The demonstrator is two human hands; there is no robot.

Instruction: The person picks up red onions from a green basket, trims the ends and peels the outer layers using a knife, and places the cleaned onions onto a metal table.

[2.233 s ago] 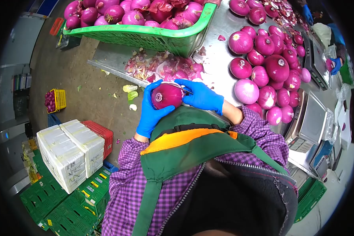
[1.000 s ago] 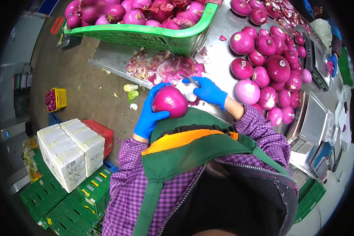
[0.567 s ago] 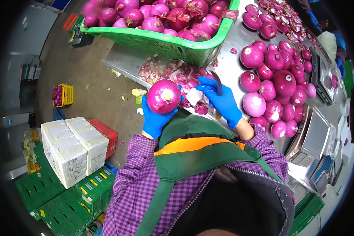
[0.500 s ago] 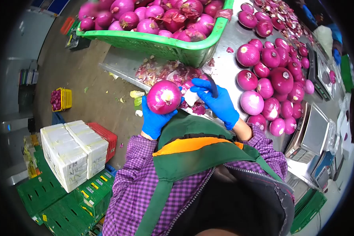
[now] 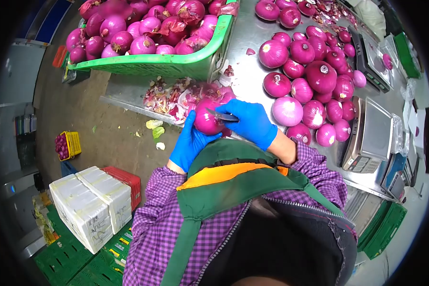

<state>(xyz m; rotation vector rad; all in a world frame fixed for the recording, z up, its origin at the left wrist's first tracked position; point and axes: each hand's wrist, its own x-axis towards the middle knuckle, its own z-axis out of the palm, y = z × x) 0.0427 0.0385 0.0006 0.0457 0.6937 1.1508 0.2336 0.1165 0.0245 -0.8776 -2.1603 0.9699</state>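
Note:
A red onion (image 5: 208,117) rests in my left hand (image 5: 189,143), gloved in blue, fingers wrapped around its side and underside. My right hand (image 5: 252,123), also in a blue glove, grips a small knife (image 5: 220,115) whose blade lies against the onion's upper right. The knife's handle is mostly hidden in the fist. Just beyond both hands, onion skins and trimmings (image 5: 169,98) are heaped on the metal table (image 5: 245,64). To the right of my right hand sit many peeled red onions (image 5: 287,111) in a cluster.
A green crate (image 5: 176,59) full of red onions stands at the table's far left. Two scales (image 5: 374,136) (image 5: 367,59) are on the right. White foam boxes (image 5: 88,200), a red crate (image 5: 124,182) and a yellow basket (image 5: 73,144) are at the left, with leaf scraps on the floor.
My left hand has turned the onion and shifted slightly, and my right hand has come left, bringing the knife blade onto the onion. The camera view has shifted a little.

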